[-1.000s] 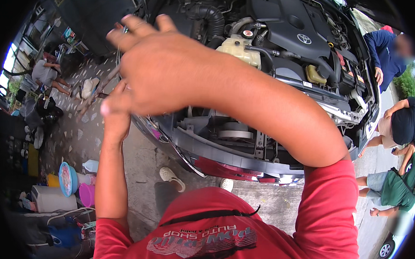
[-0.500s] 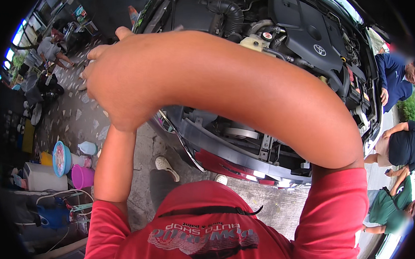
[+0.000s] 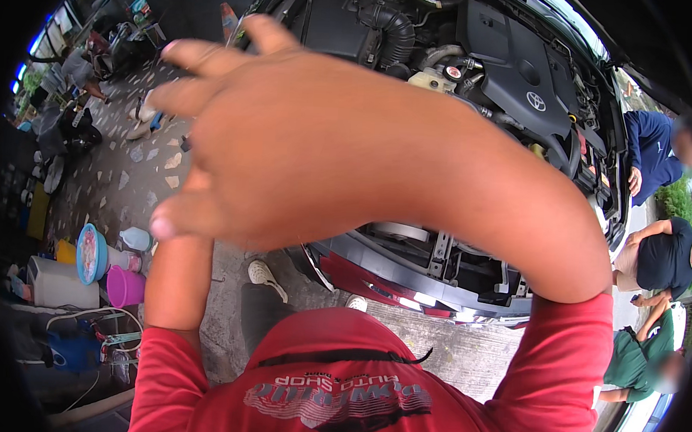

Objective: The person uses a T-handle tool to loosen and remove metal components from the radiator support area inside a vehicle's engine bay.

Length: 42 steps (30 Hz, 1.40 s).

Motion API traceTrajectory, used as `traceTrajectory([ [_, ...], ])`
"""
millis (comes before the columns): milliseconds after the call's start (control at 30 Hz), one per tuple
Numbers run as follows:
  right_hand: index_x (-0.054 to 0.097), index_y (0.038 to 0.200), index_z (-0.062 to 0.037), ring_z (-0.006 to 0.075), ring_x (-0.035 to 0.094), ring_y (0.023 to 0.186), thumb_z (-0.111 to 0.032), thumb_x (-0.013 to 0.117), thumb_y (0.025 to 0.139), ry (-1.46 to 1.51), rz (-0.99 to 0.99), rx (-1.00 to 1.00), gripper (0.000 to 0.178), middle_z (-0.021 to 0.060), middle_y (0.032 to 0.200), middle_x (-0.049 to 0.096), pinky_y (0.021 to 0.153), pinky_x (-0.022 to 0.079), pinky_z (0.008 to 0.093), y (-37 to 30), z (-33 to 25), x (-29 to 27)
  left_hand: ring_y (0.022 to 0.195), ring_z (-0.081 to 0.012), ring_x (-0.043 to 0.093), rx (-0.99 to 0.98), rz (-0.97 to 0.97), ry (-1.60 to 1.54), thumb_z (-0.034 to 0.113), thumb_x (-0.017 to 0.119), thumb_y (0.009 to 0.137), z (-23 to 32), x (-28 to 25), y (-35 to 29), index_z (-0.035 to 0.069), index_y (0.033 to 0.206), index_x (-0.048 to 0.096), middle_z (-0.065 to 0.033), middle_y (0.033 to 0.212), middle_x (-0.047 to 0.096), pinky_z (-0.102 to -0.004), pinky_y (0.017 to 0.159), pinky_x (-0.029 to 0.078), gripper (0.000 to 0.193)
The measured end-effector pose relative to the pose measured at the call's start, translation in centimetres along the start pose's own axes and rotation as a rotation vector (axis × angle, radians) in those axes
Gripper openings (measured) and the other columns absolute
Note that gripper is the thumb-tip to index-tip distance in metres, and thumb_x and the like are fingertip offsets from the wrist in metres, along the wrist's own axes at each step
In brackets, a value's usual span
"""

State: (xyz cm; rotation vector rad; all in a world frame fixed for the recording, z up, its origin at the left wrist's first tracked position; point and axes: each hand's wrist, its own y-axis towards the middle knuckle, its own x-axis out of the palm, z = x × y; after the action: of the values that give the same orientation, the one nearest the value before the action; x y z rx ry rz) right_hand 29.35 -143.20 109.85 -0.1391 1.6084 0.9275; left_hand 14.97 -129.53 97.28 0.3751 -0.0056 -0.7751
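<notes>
Right hand (image 3: 303,145) fills the view close to the camera, fingers spread apart, grip empty. Left hand mostly hidden behind it; only the left forearm (image 3: 177,282) shows below, so its grip cannot be told.

Beyond the right hand: open engine bay (image 3: 514,77), dark engine cover, pale reservoir (image 3: 431,81) with a red-and-white cap just beside it. Front bumper looks removed; red bodywork edge (image 3: 374,283) below the hand. Judgement: car is part stripped, no tool or part in hand, work on the bay not resumed.

Containers, far left of the grip on the floor: white tub (image 3: 53,284), pink bucket (image 3: 124,286), round blue lid (image 3: 88,253), small pale bottle (image 3: 135,238). Labels too small to tell.
</notes>
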Motion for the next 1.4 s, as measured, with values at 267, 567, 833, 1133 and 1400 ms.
traceTrajectory([
  [267,0.072,0.130,-0.0058,0.0406,0.028,0.155,-0.054,0.037,0.106,0.076,-0.019,-0.099,0.064,0.0248,0.153,0.051,0.120,0.022,0.0674,1.2,-1.0,0.3,0.105,-0.0202,0.070,0.220,-0.251,0.886,0.022,0.062,0.104,-2.0,-3.6,-0.1,0.005,0.115,0.072,-0.0066,0.112,0.071,-0.0343,0.085,0.055,0.023],
  [567,0.069,0.137,-0.0086,0.0380,0.021,0.158,-0.059,0.037,0.105,0.034,-0.172,0.013,0.068,0.0206,0.161,0.042,0.121,0.014,0.0711,-1.1,0.9,-1.7,0.076,-0.0162,0.062,0.106,0.029,0.388,0.024,0.062,0.104,-1.2,4.2,-0.3,0.004,0.115,0.069,-0.0072,0.091,0.067,-0.0328,0.074,0.052,0.024],
  [833,0.066,0.140,-0.0102,0.0411,0.016,0.158,-0.057,0.041,0.103,0.035,-0.239,0.072,0.065,0.0192,0.164,0.038,0.120,0.008,0.0758,-1.1,1.0,-2.3,0.080,-0.0133,0.062,0.030,-0.044,0.379,0.024,0.059,0.106,-1.3,1.4,0.2,0.002,0.113,0.071,-0.0043,0.093,0.070,-0.0324,0.074,0.053,0.025],
  [1133,0.066,0.135,-0.0031,0.0382,0.042,0.146,-0.048,0.062,0.095,0.221,0.200,0.009,0.061,0.0226,0.146,0.054,0.116,0.033,0.0628,-4.3,1.6,-0.3,0.080,-0.0112,0.060,-0.003,0.099,0.390,0.022,0.057,0.107,-0.2,3.0,-1.0,0.001,0.108,0.070,-0.0034,0.089,0.068,-0.0313,0.072,0.051,0.025],
  [1400,0.056,0.133,-0.0007,0.0412,0.070,0.091,-0.026,0.075,0.088,0.530,0.436,0.650,0.054,0.0232,0.122,0.061,0.087,0.056,0.0473,-7.6,0.7,12.3,0.088,-0.0123,0.065,0.123,-0.040,0.615,0.026,0.066,0.099,-5.0,3.6,-0.7,0.000,0.109,0.069,-0.0073,0.093,0.072,-0.0350,0.076,0.053,0.028],
])
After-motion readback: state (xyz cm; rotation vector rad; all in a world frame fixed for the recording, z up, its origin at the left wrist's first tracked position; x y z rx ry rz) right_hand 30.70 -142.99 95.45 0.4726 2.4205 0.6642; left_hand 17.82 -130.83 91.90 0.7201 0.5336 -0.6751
